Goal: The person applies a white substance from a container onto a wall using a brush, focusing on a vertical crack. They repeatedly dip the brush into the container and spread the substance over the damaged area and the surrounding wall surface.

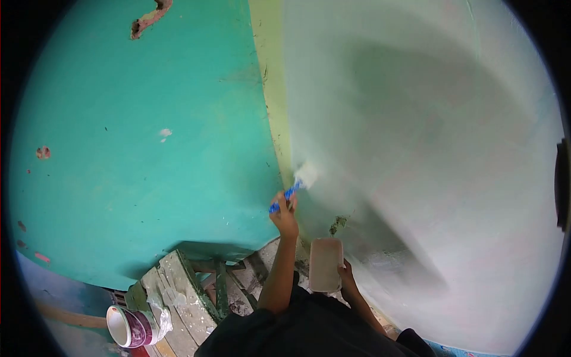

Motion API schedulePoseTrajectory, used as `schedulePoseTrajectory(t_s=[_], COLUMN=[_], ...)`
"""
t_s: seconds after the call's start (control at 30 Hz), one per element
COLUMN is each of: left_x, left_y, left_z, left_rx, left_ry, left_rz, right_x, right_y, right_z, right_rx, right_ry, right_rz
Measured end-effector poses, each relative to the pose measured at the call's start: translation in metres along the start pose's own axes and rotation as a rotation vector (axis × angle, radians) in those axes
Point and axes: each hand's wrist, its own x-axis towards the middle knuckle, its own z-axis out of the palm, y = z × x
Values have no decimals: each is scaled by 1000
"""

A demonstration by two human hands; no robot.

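My left hand [284, 215] is closed on a paintbrush with a blue handle [289, 193]. Its pale bristles [306, 174] press against the wall at the corner, where a yellow-green strip [275, 89] meets the whitish painted wall [416, 149]. My right hand [348, 278] holds a small rectangular tub [326, 263] upright by its right side, just below and to the right of the brush hand. Both forearms rise from my dark clothing at the bottom of the view.
A turquoise wall [137, 149] with chipped spots fills the left. Below it stands a paint-spattered wooden trestle [190, 291], with a white and maroon bucket [128, 326] and crumpled plastic [160, 312] at its left end.
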Motion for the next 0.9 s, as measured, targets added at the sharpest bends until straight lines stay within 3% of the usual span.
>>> schedulePoseTrajectory(t_s=[0.03,0.1,0.23,0.27,0.33,0.4,0.47,0.53,0.63,0.77,0.9], left_x=[-3,-14,-3,6,26,28,35,43,50,69,65], left_y=[-22,-55,-61,-61,-35,33,97,148,190,148,41], left_z=[-32,-65,-56,-48,-9,56,107,138,172,140,36], left_rx=[48,148,293,268,228,200,157,92,-174,-162,-36], left_ry=[-12,160,317,255,131,116,113,-42,-82,-92,29], left_rz=[-58,-105,-138,-72,52,196,214,240,257,138,0], right_x=[0,2,11,14,19,21,23,22,23,28,33], right_y=[1,-5,-18,-18,-11,-8,-9,-9,-10,-14,-5], right_z=[-1,2,13,14,13,13,17,24,32,41,39], right_rx=[-23,-40,-75,-67,-45,-63,-61,-39,-21,2,-8], right_ry=[7,16,42,39,36,45,57,73,47,59,57], right_rz=[16,46,76,45,-8,8,14,20,-7,11,-5])
